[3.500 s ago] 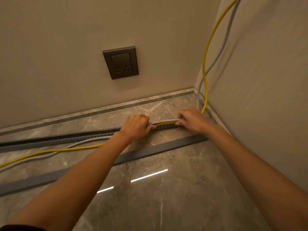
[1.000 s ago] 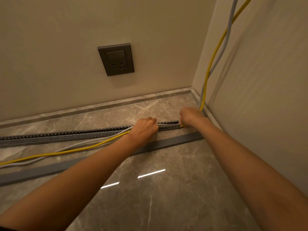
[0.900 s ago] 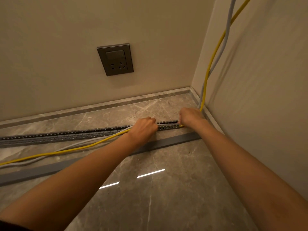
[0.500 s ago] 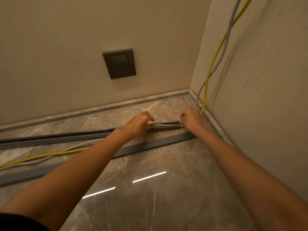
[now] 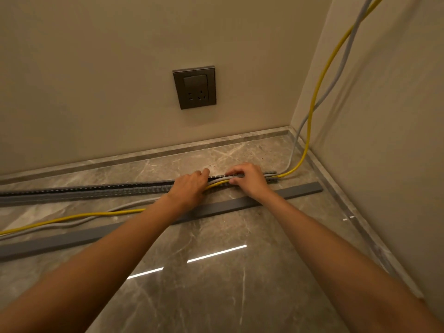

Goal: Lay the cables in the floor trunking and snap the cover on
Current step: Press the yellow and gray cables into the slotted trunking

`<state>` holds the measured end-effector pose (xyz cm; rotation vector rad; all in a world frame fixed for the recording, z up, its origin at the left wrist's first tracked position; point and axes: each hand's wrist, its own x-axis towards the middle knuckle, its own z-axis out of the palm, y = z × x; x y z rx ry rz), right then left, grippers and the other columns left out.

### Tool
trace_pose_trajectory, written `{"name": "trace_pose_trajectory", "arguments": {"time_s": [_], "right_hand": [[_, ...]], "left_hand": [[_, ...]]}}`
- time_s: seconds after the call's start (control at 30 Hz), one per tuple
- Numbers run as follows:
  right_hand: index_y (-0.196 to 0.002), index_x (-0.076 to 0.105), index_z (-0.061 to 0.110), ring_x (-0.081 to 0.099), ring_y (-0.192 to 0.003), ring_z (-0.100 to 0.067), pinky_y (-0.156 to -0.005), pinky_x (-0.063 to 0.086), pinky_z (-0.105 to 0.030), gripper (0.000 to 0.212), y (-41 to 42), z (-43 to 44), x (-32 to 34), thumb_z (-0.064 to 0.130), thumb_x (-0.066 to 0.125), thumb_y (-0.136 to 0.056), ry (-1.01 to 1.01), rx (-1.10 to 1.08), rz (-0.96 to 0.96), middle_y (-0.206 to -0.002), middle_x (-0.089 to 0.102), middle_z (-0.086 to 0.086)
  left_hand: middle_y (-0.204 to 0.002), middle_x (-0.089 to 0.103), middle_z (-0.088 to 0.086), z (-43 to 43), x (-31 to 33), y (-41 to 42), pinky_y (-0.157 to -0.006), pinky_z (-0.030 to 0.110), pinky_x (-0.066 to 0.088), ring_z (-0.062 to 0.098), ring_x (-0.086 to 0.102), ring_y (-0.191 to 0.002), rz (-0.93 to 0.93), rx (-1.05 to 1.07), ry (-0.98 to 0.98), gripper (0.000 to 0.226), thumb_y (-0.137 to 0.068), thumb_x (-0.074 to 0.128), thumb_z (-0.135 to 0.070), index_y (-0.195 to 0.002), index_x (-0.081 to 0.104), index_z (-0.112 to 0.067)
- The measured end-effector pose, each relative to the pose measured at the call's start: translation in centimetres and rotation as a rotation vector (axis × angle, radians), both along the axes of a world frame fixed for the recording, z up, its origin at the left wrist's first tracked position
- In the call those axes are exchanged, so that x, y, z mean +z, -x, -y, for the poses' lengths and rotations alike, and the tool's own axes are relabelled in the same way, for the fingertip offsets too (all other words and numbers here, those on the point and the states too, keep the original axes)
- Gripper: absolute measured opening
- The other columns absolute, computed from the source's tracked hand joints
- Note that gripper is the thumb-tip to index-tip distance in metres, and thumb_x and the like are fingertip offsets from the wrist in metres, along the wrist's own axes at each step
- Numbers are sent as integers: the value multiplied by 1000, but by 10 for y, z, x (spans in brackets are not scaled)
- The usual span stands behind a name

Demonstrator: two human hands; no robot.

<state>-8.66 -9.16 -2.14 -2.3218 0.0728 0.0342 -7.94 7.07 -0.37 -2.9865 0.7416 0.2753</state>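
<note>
A dark grey slotted floor trunking (image 5: pixel 96 191) runs along the floor from the left edge to near the corner. A yellow cable (image 5: pixel 314 109) and a grey cable (image 5: pixel 336 80) come down the right wall and enter the trunking's right end. Between my hands they arch just above the channel. My right hand (image 5: pixel 248 180) pinches both cables there, fingers curled over them and thumb below. My left hand (image 5: pixel 189 187) lies on them with its fingers stretched forward over the trunking. Left of it, both cables trail loose on the floor. The flat grey cover strip (image 5: pixel 276 197) lies on the floor in front of the trunking.
A grey wall socket (image 5: pixel 194 87) sits on the back wall above the trunking. Marble skirting (image 5: pixel 144 156) lines both walls, which meet in a corner at the right. Polished marble floor (image 5: pixel 228 284) stretches toward me between my forearms.
My right hand has slid left along the trunking, close to my left hand. The cables now lie in the channel's right end. My left hand's fingers have straightened.
</note>
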Motion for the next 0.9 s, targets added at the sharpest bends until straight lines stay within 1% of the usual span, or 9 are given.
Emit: {"name": "trace_pose_trajectory", "arguments": {"time_s": [0.17, 0.27, 0.43, 0.5, 0.57, 0.63, 0.73, 0.83, 0.9], "right_hand": [[-107, 70, 0, 63, -106, -26, -84, 39, -19, 25, -3, -1, -5, -1, 66, -83, -145, -92, -12, -111, 70, -18], [-106, 69, -5, 60, -92, -20, -83, 40, -21, 24, -5, -2, -8, -2, 67, -82, -190, -148, -33, -110, 70, -21], [-102, 70, -4, 54, -87, -17, -78, 41, -26, 20, -8, 0, -8, 0, 67, -82, -256, -163, -116, -93, 65, -13], [-102, 70, -4, 53, -85, -18, -70, 42, -23, 20, -10, 1, -8, 0, 67, -83, -265, -153, -122, -87, 62, -8], [-103, 71, -3, 53, -84, -17, -62, 40, -18, 20, -11, 1, -8, 0, 66, -83, -268, -146, -123, -81, 62, -5], [-102, 71, -2, 53, -83, -17, -62, 39, -15, 20, -11, 2, -9, 0, 66, -83, -269, -136, -132, -81, 62, -5], [-102, 70, -1, 55, -84, -16, -65, 41, -19, 18, -11, 3, -8, 4, 66, -84, -259, -123, -152, -88, 63, -7], [-104, 68, 0, 54, -77, -10, -65, 41, -17, 20, -10, 6, -3, 12, 63, -88, -298, -101, -177, -84, 61, -2], [-103, 68, 0, 53, -79, -11, -66, 41, -19, 21, -10, 7, -3, 14, 61, -90, -307, -104, -171, -80, 60, 2]], "left_hand": [[-117, 55, 19, -13, 2, -5, -72, 40, 44, 38, 59, -96, -73, 73, 98, 35, -89, 52, -10, -120, 35, -6], [-112, 59, 23, -16, 8, -12, -71, 40, 42, 39, 58, -96, -167, 125, 149, 29, -91, 50, -13, -116, 37, -5], [-110, 63, 22, -28, 14, -29, -70, 32, 38, 30, 53, -88, -213, 204, 241, 33, -93, 53, -33, -107, 56, -3], [-106, 65, 23, -30, 15, -34, -69, 29, 34, 29, 52, -86, -214, 203, 297, 36, -93, 53, -35, -100, 62, -1], [-104, 66, 24, -31, 14, -37, -70, 28, 33, 31, 55, -89, -215, 211, 378, 30, -92, 57, -30, -98, 64, -1], [-104, 66, 23, -29, 10, -36, -71, 28, 34, 32, 56, -93, -188, 243, 451, 25, -90, 60, -23, -99, 66, 0], [-98, 65, 20, -23, -2, -30, -70, 26, 35, 20, 50, -83, -158, 312, 579, 19, -87, 65, -14, -98, 67, 1], [-89, 57, 10, -23, -11, -28, -57, 22, 38, 17, 49, -80, -202, 372, 713, 11, -84, 67, -8, -91, 59, -8], [-85, 56, 8, -25, -15, -29, -57, 17, 38, 19, 51, -78, -209, 355, 770, 15, -84, 67, -7, -85, 53, -13]]}}
